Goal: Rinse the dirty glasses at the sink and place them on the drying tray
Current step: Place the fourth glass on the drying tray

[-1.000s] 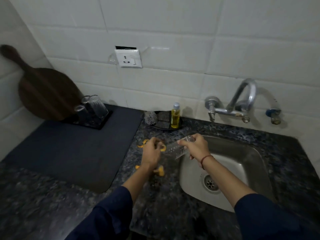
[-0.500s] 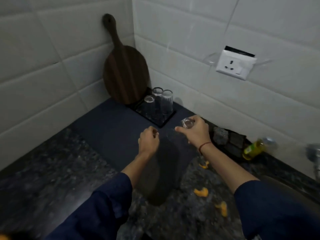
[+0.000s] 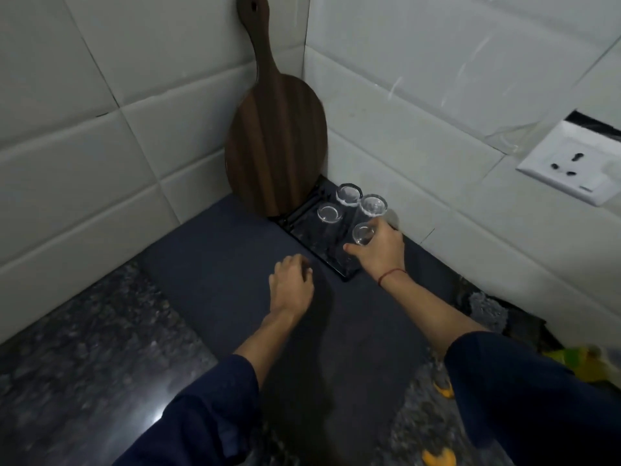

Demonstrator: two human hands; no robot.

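Observation:
A black drying tray (image 3: 304,227) lies in the wall corner on a dark mat (image 3: 215,257). Three clear glasses stand upside down on it: one at the back (image 3: 348,194), one at the left (image 3: 329,212), one at the right (image 3: 373,205). My right hand (image 3: 379,250) grips a fourth upside-down glass (image 3: 363,233) at the tray's near right part; whether its rim touches the tray I cannot tell. My left hand (image 3: 291,283) hovers over the mat in front of the tray, fingers loosely curled, holding nothing.
A dark wooden cutting board (image 3: 275,142) leans in the corner just behind the tray. A white wall socket (image 3: 571,169) is at the right. A steel scrubber (image 3: 487,309), a yellow bottle (image 3: 571,359) and orange peel scraps (image 3: 440,457) lie on the granite counter (image 3: 84,381).
The view swung left from the sink to the corner. My right hand carried the glass from above the sink over the mat down onto the tray beside the other glasses. My left hand followed, empty.

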